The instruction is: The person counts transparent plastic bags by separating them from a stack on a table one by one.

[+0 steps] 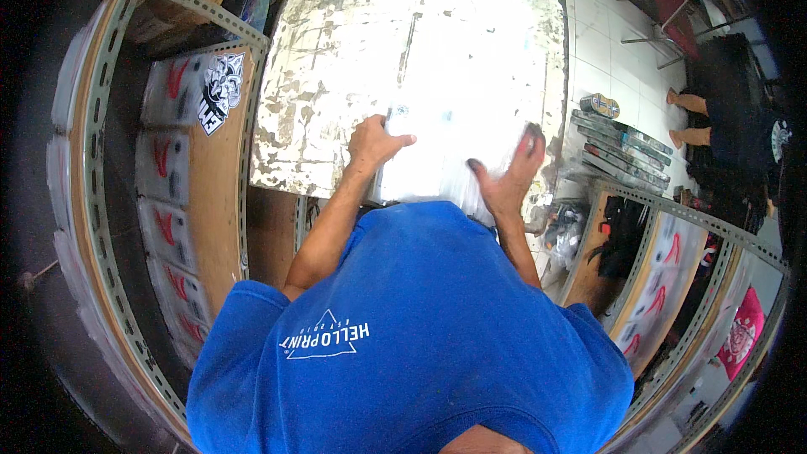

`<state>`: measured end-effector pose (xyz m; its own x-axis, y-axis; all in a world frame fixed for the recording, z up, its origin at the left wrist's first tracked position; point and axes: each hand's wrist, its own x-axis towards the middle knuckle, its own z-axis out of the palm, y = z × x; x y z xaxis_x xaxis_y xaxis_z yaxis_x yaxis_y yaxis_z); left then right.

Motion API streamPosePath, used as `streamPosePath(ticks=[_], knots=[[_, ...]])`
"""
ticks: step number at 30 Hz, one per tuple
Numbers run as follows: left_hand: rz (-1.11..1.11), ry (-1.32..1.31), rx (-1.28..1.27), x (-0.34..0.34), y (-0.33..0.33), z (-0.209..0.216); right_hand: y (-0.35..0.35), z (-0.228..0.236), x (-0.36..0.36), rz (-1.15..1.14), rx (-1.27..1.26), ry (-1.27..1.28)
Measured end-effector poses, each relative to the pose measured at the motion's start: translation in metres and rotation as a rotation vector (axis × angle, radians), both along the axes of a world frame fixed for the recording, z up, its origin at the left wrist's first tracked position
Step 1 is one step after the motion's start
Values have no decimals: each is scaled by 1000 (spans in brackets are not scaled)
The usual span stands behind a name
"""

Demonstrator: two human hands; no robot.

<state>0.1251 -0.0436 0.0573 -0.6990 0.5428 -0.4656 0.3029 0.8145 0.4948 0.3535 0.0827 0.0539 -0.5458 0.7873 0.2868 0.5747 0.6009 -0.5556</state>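
On the paint-worn white table (pixel 336 50) in front of me lies a glossy, see-through plastic packet (pixel 445 151); glare washes out most of it, so its contents cannot be made out. My left hand (pixel 376 145) rests at the packet's left edge, its thumb stretched over the plastic and its fingers partly curled beside it. At the right side of the packet is my right hand (pixel 509 178), thumb and fingers apart, the fingertips darkly stained and slightly blurred. The near end of the packet reaches my blue shirt (pixel 420 303).
Metal-framed shelves stand on both sides, with plastic-wrapped packs (pixel 164 164) at left and more wrapped packs (pixel 660 286) at right. A stack of flat frames (pixel 622 147) lies on the tiled floor (pixel 597 42). Farther right are a red chair (pixel 672 0) and a person in dark clothes (pixel 727 101).
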Motion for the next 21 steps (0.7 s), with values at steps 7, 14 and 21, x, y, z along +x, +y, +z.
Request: streamPosePath(ticks=[7,14,21], knots=[[18,-19,-41,10,12,8,22,-22,23,-303,-714,80],[-11,-313,262,12,12,-18,23,-6,5,-96,-1109,195],[111,-379,490,22,6,-17,12,-11,-6,-45,-869,147]])
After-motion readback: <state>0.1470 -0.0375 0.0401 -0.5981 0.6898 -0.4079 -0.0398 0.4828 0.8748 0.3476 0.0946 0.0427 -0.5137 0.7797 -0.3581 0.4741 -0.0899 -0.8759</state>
